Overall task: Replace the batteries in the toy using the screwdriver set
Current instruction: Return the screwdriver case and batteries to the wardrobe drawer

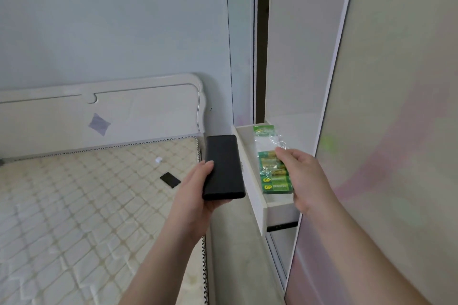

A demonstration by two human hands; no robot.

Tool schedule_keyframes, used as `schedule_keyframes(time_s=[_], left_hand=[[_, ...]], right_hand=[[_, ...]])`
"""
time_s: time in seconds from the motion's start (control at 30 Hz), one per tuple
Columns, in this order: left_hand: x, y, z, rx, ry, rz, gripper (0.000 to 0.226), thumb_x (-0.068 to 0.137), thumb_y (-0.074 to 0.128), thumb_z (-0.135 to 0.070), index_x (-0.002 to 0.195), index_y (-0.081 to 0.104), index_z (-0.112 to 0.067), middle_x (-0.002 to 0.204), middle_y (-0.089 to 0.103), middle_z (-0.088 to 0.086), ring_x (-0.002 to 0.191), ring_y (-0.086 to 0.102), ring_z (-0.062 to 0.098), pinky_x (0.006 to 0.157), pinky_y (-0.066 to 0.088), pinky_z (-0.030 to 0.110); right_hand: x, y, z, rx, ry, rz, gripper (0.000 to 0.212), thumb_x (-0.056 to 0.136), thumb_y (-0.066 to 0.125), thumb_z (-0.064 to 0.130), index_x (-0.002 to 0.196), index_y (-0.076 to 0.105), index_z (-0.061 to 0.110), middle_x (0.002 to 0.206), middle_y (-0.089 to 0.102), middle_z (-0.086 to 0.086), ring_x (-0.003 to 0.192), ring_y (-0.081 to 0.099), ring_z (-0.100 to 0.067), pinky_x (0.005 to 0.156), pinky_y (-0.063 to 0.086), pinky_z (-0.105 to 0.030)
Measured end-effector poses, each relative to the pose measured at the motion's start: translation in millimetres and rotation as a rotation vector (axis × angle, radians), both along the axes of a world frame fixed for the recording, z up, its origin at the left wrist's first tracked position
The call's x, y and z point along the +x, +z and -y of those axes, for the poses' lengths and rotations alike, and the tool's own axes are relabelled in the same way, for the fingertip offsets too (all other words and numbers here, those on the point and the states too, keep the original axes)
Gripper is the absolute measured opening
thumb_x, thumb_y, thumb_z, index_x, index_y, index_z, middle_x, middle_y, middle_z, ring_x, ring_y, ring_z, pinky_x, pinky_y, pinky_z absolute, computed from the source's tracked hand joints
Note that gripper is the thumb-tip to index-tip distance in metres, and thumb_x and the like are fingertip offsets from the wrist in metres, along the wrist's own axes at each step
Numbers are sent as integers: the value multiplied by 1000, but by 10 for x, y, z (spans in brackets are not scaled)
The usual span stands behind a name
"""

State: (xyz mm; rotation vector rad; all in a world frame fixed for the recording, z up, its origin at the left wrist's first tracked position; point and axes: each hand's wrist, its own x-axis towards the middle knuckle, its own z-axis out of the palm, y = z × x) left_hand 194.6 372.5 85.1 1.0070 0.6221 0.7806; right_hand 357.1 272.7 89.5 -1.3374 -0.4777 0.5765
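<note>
Holding a flat black case (224, 167) in the left hand (198, 195), thumb along its left edge, fingers curled beneath. Right hand (303, 178) pinches a green battery pack (271, 168) in clear wrap, over the open white drawer (250, 168). Bare mattress (86, 205) lies to the left; a small black object (170, 180) and a small white one (158, 160) rest on it.
</note>
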Motion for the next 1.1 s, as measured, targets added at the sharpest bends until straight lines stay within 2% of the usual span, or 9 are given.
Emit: schedule_keyframes(time_s=[0.2, 0.3, 0.4, 0.53, 0.63, 0.73, 0.83, 1.1], left_hand=[[346, -43, -560, 6, -33, -16, 25, 96, 51, -23, 109, 65, -8, 97, 70, 12, 83, 68, 21, 74, 55, 42], [552, -59, -864, -6, 24, -36, 22, 96, 51, -23, 105, 65, -8, 96, 69, 12, 79, 69, 20, 71, 55, 41], [789, -34, -1185, -18, 25, -34, 24, 95, 52, -23, 109, 64, -8, 97, 70, 13, 77, 70, 19, 64, 57, 38], [1141, 132, -1627, 31, 46, -36, 24, 97, 49, -21, 109, 64, -7, 91, 72, 11, 76, 70, 18, 60, 57, 34], [1366, 247, -1916, 75, 53, -49, 25, 97, 47, -22, 107, 65, -7, 91, 70, 11, 75, 69, 18, 56, 55, 30], [1554, 262, -2132, 97, 70, -73, 21, 97, 47, -23, 96, 64, -10, 80, 66, 7, 63, 63, 14, 47, 48, 21], [1716, 234, -2353, 96, 88, -81, 21, 97, 47, -22, 90, 63, -11, 77, 64, 8, 61, 61, 14, 44, 46, 19], [2188, 27, -3139, 63, 36, -26, 30, 96, 48, -22, 114, 64, -4, 95, 69, 14, 82, 67, 21, 60, 55, 32]], right_hand=[[317, -7, -600, -28, 19, -35, 18, 94, 61, 25, 89, 68, 9, 88, 72, -12, 73, 72, -22, 61, 54, -29], [523, -57, -946, -44, 30, -35, 18, 94, 61, 25, 92, 69, 9, 89, 73, -13, 76, 72, -23, 59, 55, -29], [764, -70, -1315, -12, 47, -49, 18, 94, 60, 23, 90, 69, 8, 86, 73, -13, 71, 72, -23, 54, 53, -26], [1133, -69, -1845, 11, 65, -39, 19, 94, 60, 25, 89, 70, 10, 85, 74, -12, 76, 73, -25, 63, 55, -31], [1365, -88, -2206, 21, 85, -35, 20, 94, 60, 26, 87, 70, 11, 82, 74, -11, 73, 73, -24, 62, 54, -32], [1573, -119, -2505, 22, 97, -17, 20, 94, 60, 26, 86, 71, 11, 82, 74, -13, 74, 73, -28, 68, 58, -39], [1728, -141, -2758, 9, 100, 1, 20, 93, 60, 29, 85, 71, 14, 82, 74, -11, 75, 73, -28, 72, 59, -42], [2125, -191, -3389, 5, 75, -19, 19, 95, 58, 27, 92, 70, 13, 84, 74, -8, 77, 73, -24, 68, 58, -36]])
